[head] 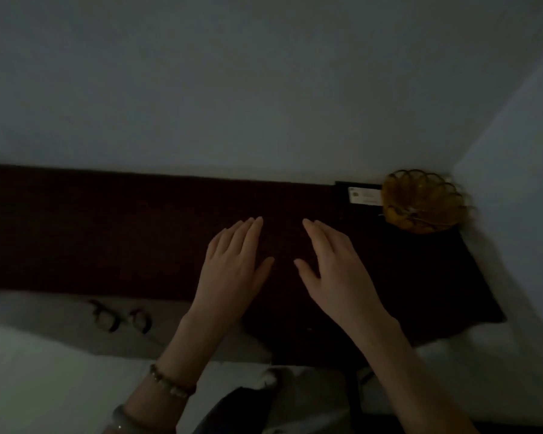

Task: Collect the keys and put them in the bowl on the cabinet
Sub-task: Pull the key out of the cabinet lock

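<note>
My left hand (232,264) and right hand (333,261) lie flat, fingers spread, empty on the cabinet (107,230). Something metallic glints in the amber bowl (420,198) (keys, probably), so I judge the task finished; next, simply withdraw.

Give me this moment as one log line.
left hand: open, flat, empty | right hand: open, flat, empty | amber scalloped glass bowl: far right on dark wooden cabinet top, metal bits inside

Both forearms are bare, with no sleeves in sight. The left hand (232,267) and right hand (333,264) carry no rings that the dim light lets one see, and the nails look short. On the left wrist sits a beaded bracelet (171,382) of rounded, mixed pale and darker beads, and further up the arm a smooth pale bangle (124,422).
</note>
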`<action>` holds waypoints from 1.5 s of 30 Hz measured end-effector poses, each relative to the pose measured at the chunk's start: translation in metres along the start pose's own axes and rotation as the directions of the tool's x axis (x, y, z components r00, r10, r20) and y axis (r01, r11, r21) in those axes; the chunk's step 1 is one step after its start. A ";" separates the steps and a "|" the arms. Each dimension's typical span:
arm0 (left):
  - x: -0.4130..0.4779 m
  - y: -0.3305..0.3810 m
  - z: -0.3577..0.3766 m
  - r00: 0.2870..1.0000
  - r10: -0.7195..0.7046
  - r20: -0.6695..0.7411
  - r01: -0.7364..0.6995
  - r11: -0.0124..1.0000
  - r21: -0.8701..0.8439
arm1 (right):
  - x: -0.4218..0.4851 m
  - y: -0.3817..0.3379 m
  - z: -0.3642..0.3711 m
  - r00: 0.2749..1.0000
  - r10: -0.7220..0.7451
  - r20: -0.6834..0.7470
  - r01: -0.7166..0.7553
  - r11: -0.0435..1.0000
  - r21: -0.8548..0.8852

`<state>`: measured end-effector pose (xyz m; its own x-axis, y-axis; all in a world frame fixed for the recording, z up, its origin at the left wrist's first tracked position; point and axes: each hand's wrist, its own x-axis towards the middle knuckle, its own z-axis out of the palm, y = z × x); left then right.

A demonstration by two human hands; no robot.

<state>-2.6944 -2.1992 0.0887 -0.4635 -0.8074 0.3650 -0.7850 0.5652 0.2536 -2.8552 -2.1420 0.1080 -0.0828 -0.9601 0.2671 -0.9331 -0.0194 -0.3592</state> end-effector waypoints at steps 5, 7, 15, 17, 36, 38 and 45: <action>-0.085 -0.016 -0.040 0.979 -0.198 -0.040 0.200 0.976 0.080 | -0.031 -0.050 0.022 0.976 -0.204 0.075 0.196 0.975 0.105; -0.121 -0.021 -0.060 0.956 -0.285 -0.068 0.291 0.951 0.108 | -0.045 -0.077 0.032 0.948 -0.300 0.103 0.283 0.947 0.151; -0.246 -0.052 -0.126 0.809 -0.562 -0.169 0.587 0.763 0.272 | -0.085 -0.189 0.065 0.768 -0.612 0.191 0.574 0.789 0.220; -0.270 -0.061 -0.133 0.755 -0.624 -0.199 0.652 0.689 0.315 | -0.090 -0.217 0.071 0.709 -0.679 0.190 0.647 0.734 0.206; -0.446 -0.302 -0.247 0.542 -0.783 -0.307 0.824 0.422 0.377 | -0.106 -0.535 0.218 0.443 -0.867 0.227 0.866 0.480 0.143; -0.452 -0.332 -0.257 0.542 -0.783 -0.305 0.824 0.425 0.375 | -0.099 -0.563 0.230 0.452 -0.867 0.212 0.861 0.486 0.152; -0.444 -0.432 -0.275 0.548 -0.780 -0.300 0.828 0.455 0.328 | -0.060 -0.646 0.275 0.511 -0.843 0.169 0.818 0.537 0.207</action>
<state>-2.0367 -2.0385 0.0637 0.4819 -0.8332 0.2712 -0.8759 -0.4664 0.1236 -2.1510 -2.1487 0.0784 0.8034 -0.5209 0.2884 -0.4963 -0.8535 -0.1590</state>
